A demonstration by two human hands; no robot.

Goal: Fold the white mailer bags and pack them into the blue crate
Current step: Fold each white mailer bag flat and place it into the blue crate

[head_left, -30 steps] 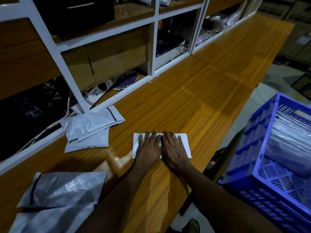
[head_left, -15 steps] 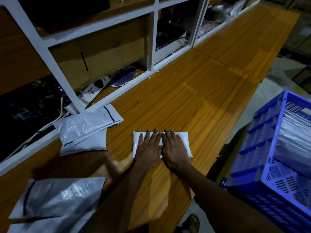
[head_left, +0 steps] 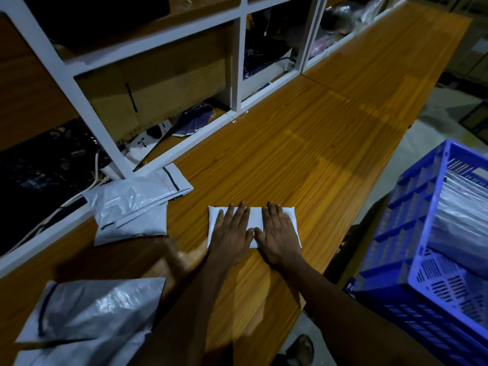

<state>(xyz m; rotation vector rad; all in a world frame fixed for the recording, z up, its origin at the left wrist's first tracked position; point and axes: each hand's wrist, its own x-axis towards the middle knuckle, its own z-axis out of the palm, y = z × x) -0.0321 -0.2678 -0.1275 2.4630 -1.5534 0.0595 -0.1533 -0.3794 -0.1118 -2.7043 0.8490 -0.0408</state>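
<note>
Both hands lie flat on one folded white mailer bag near the front edge of the desk. The left hand covers the bag's left half and the right hand its right half. The fingers are straight and slightly spread, palms down, and the thumbs nearly meet in the middle. Neither hand grasps anything; they just press the bag down against the wood.

From that bag, a loose pile of unfolded mailer bags lies at about 9 o'clock, against the foot of the white shelf frame. More flat bags lie at 7 o'clock, at the near left corner of the desk.

The blue crate stands off the desk's edge at 3 o'clock, lower than the desktop, with packed white bags standing in rows inside it.

Behind the frame, at 11 o'clock, I can make out a cardboard box, a white power strip and some cables in the dark shelf bays. The long desk runs away toward 1 o'clock, with grey floor beside it. A sandalled foot shows at 5 o'clock.
</note>
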